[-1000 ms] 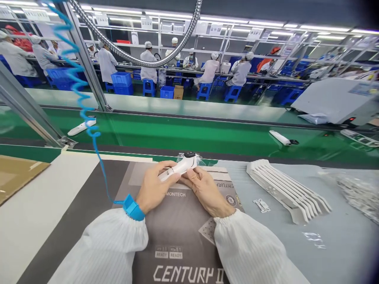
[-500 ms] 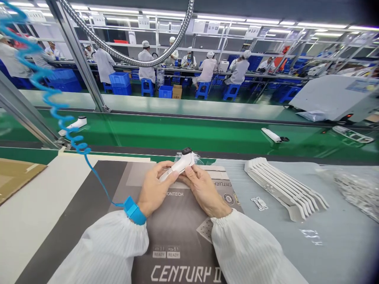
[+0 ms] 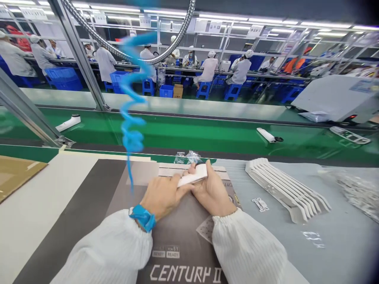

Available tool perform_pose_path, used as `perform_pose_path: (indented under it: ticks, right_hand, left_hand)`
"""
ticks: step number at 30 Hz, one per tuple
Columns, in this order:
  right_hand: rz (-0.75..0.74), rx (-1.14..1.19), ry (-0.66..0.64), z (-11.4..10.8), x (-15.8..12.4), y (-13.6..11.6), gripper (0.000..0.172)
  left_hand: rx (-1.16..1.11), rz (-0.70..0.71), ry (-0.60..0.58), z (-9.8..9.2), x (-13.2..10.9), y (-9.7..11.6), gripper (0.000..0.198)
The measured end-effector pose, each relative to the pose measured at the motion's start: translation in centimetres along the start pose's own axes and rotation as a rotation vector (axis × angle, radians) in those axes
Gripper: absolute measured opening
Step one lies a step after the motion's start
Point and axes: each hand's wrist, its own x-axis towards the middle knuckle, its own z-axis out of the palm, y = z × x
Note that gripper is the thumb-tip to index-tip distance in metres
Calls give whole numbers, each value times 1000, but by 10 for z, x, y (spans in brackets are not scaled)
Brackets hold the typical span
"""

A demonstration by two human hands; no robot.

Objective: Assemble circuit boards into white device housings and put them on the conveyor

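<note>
Both hands hold a white plastic handheld device [image 3: 192,175] low over a dark printed box lid [image 3: 177,225] marked "CENTURY II". My left hand [image 3: 162,195] grips its near end, and my right hand [image 3: 211,189] pinches the far end. My fingers hide most of the device, and its black tip does not show. Just behind the hands lies a scrap of clear plastic wrap [image 3: 186,157]. A blue wrist strap [image 3: 143,217] circles my left wrist, and its coiled blue cord [image 3: 132,106] rises blurred across the view.
To the right lie a white ribbed plastic part [image 3: 286,189] and a small white piece [image 3: 260,204] on a grey mat [image 3: 340,236]. Similar white devices [image 3: 268,135] ride a green conveyor belt [image 3: 189,134] beyond. Co-workers sit at a far line.
The device has turned flatter in my hands, and its black tip has gone from view. The coiled cord has swung up and right, in front of the view.
</note>
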Motion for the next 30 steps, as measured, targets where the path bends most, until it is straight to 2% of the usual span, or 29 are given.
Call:
perform_pose_path:
  ticks: [2, 4, 6, 9, 11, 14, 17, 19, 21, 23, 25, 28, 30]
  right_hand:
    - [-15, -98, -114, 2, -1, 5, 36]
    - [-31, -154, -177, 4, -3, 14, 28]
    - [-45, -174, -180, 5, -3, 24, 25]
    - [-96, -172, -130, 5, -3, 34, 25]
    - [-110, -178, -91, 5, -1, 35, 26]
    - [-97, -220, -62, 2, 3, 32, 29]
    - [-177, -296, -8, -4, 9, 26, 30]
    - [-231, -326, 82, -10, 13, 24, 31]
    - [-244, -338, 145, -14, 17, 23, 31]
    - [-245, -361, 149, -16, 19, 23, 30]
    - [-243, -376, 137, -17, 20, 23, 30]
    - [-232, -373, 131, -17, 20, 23, 30]
    - [-228, -368, 122, -18, 21, 24, 31]
  left_hand:
    - [-93, -36, 157, -1, 0, -7, 45]
    - [-213, 11, 309, 0, -1, -9, 47]
    - [-264, 71, 395, 3, -2, -5, 44]
    - [-228, 99, 462, 8, -1, 6, 33]
    - [-222, 107, 462, 9, 0, 9, 34]
    - [-260, 78, 318, 3, 2, 0, 41]
    - [-282, -72, 107, -12, 3, -27, 42]
    - [-330, -209, 23, -27, 9, -50, 36]
    - [-363, -340, 41, -45, 23, -74, 31]
    - [-315, -452, 148, -61, 45, -97, 26]
    - [-267, -510, 217, -73, 70, -116, 30]
    - [-202, -576, 283, -80, 97, -134, 34]
    - [-164, -603, 313, -78, 102, -136, 33]
